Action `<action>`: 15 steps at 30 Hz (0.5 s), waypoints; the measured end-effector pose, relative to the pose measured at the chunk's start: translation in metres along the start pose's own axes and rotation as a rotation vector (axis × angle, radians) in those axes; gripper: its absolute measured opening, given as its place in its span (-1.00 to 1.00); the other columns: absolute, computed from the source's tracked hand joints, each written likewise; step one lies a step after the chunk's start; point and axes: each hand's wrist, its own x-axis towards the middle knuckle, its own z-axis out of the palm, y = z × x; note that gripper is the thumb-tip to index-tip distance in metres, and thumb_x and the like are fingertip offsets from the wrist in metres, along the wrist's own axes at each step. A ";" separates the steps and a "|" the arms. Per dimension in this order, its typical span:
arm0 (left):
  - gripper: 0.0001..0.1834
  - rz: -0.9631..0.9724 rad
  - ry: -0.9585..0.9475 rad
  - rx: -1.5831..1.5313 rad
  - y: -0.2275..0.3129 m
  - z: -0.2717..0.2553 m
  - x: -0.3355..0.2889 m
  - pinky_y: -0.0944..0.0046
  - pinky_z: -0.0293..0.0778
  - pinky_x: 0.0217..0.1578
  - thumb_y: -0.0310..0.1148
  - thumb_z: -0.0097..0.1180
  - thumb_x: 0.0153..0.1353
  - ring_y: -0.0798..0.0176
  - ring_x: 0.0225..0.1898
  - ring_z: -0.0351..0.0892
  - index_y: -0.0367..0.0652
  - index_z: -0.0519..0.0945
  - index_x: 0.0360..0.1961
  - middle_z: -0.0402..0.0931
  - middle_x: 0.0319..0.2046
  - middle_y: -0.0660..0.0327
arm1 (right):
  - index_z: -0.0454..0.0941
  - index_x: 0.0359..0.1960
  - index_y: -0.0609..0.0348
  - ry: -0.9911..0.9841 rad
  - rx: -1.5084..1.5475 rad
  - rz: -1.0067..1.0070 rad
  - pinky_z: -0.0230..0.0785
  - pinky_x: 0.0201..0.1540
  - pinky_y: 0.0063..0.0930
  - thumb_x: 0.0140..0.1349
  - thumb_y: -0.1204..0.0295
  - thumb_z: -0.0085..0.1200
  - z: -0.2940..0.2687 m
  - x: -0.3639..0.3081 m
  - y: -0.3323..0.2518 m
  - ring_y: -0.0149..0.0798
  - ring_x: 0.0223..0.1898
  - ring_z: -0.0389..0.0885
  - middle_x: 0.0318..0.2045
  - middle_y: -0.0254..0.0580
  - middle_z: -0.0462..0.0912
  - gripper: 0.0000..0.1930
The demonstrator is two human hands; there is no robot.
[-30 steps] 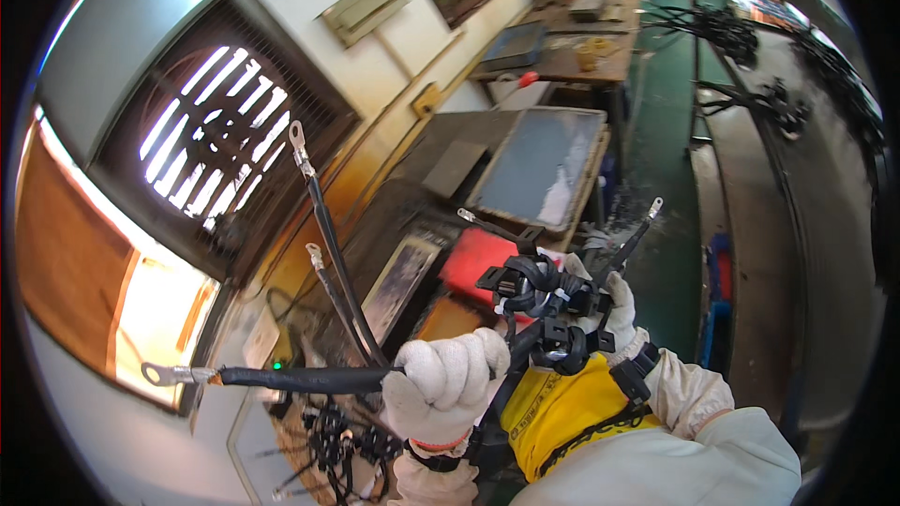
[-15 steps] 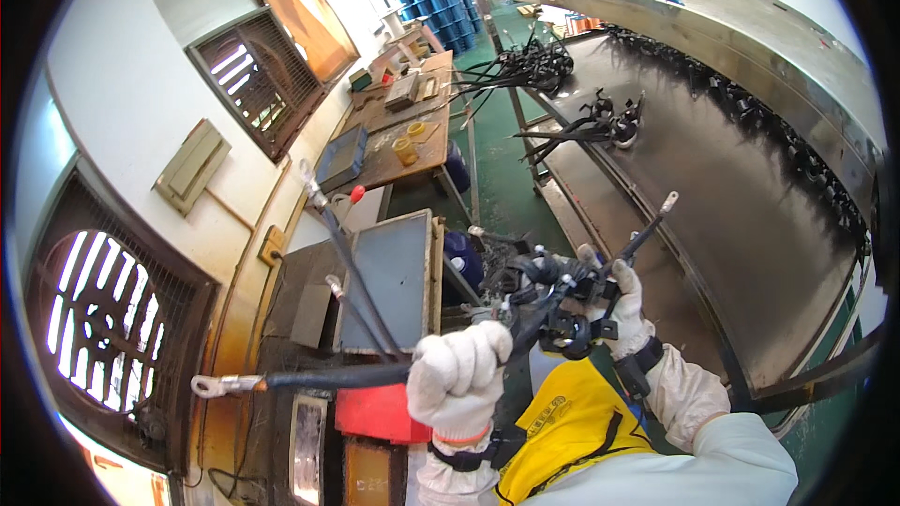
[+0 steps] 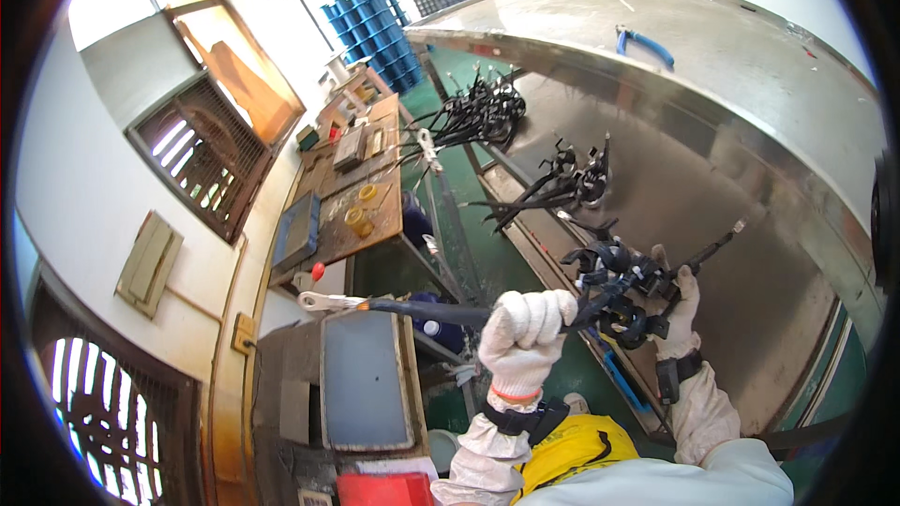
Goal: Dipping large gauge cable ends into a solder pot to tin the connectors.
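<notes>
A bundle of black cables (image 3: 609,267) with metal ring lugs and black clamps hangs between my two white-gloved hands. My left hand (image 3: 527,342) makes a fist around the cable lengths; one lug end (image 3: 330,302) sticks out to its left, and others point up and away. My right hand (image 3: 682,314) grips the clamp end of the same bundle, beside a short cable with a lug that juts up to the right. The right fingers are partly hidden behind the clamps. The bundle is held over the near edge of a metal shelf (image 3: 750,290).
On that shelf lie a small pile of similar cables (image 3: 586,178) and a larger heap (image 3: 497,117) farther off. Above it, a metal tabletop (image 3: 544,23) carries a blue-handled tool (image 3: 647,47). A wooden workbench (image 3: 389,187) with yellow jars (image 3: 358,220) stands left; blue spools (image 3: 370,37) are stacked beyond.
The view has turned and moved toward the shelf. Both hands have carried the cable bundle rightward, and it is now at the shelf edge. Both grips stay closed.
</notes>
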 end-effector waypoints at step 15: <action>-0.62 -0.435 -0.042 -0.146 -0.121 -0.103 0.100 0.20 0.18 -0.26 -0.23 -0.04 0.18 0.33 -0.62 0.05 -0.04 0.14 -0.70 0.03 -0.73 0.38 | 0.41 -0.06 0.17 0.323 -0.256 -0.215 0.41 -0.03 -0.01 0.22 0.16 -0.02 -0.063 0.044 -0.081 -0.01 -0.05 0.49 -0.05 0.01 0.48 -0.62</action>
